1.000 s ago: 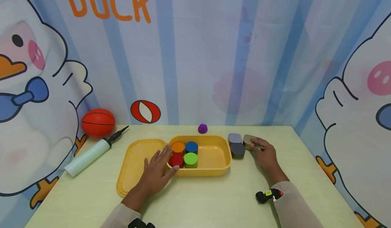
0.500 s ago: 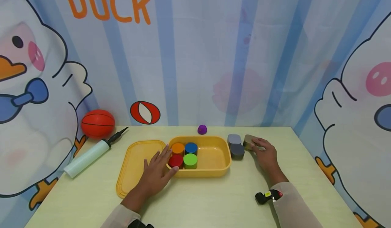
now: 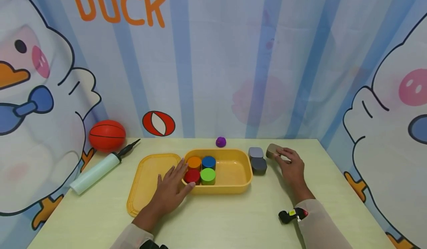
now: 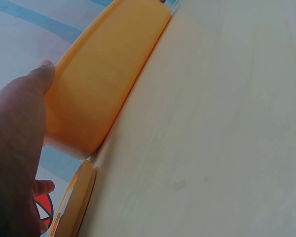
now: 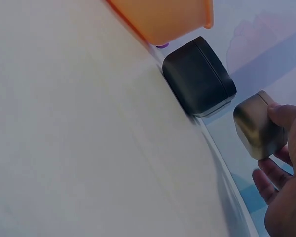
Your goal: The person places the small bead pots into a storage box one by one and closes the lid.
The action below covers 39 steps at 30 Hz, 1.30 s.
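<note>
One tan case is pinched by the right hand; left hand, fingers spread. Apparent lifting step; next requires steady grip.

The cream desk shows faint grain. Near its back left corner, the ball is orange-red with black lines, the pump mint and black. The lid and tub are yellow; inside, an orange block, blue block, red block and lime-green block. Toward the back right corner, a light-grey case, dark-grey case and, dimly lit, a perhaps bronze case.
</note>
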Tool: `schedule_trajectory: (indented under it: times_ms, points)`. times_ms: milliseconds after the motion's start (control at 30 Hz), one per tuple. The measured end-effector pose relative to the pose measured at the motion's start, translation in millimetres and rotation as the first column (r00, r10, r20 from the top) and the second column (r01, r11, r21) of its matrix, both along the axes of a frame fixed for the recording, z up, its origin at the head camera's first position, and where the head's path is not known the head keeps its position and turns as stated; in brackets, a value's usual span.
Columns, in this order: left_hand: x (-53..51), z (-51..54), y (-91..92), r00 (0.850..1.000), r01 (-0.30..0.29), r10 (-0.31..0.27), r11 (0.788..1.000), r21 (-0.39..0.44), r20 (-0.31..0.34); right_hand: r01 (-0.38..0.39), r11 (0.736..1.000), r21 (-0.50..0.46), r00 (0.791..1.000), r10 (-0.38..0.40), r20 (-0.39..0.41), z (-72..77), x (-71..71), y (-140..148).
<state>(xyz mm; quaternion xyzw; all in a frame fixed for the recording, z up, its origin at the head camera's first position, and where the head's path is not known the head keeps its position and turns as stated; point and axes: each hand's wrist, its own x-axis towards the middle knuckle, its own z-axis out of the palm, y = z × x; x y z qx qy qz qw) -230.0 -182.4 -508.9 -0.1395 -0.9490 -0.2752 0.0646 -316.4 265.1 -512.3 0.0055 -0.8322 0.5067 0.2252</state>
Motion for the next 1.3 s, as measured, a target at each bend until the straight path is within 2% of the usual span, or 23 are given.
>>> schedule_trajectory:
  times_ms: [267,433,633,900,1133,1300]
  points:
    - [0.5,-1.0,-0.1,1.0,-0.004,0.004,1.0,-0.005,0.029,-0.048,0.992,-0.119,0.997,0.04,-0.069,2.8,1.8,-2]
    - [0.6,-1.4,0.5,0.999,-0.003,0.003,1.0,-0.008,0.033,-0.083,0.985,-0.148,0.993,0.069,-0.099,7.6,5.3,-6]
    - [1.7,0.0,-0.2,1.0,-0.006,0.006,1.0,-0.017,0.028,-0.127,0.985,-0.116,0.985,0.111,-0.135,16.2,6.7,-12]
    - [2.5,3.9,0.3,1.0,-0.006,0.006,1.0,-0.003,-0.013,-0.212,0.973,-0.091,0.963,0.192,-0.191,33.1,7.2,-22]
    - [2.5,4.0,-0.9,1.0,0.004,-0.004,1.0,-0.009,0.001,-0.322,0.945,-0.05,0.934,0.308,-0.182,35.6,8.5,-32]
    - [2.5,2.0,-0.9,1.0,0.015,-0.015,1.0,-0.001,-0.007,-0.377,0.926,0.014,0.906,0.371,-0.202,37.6,11.2,-46]
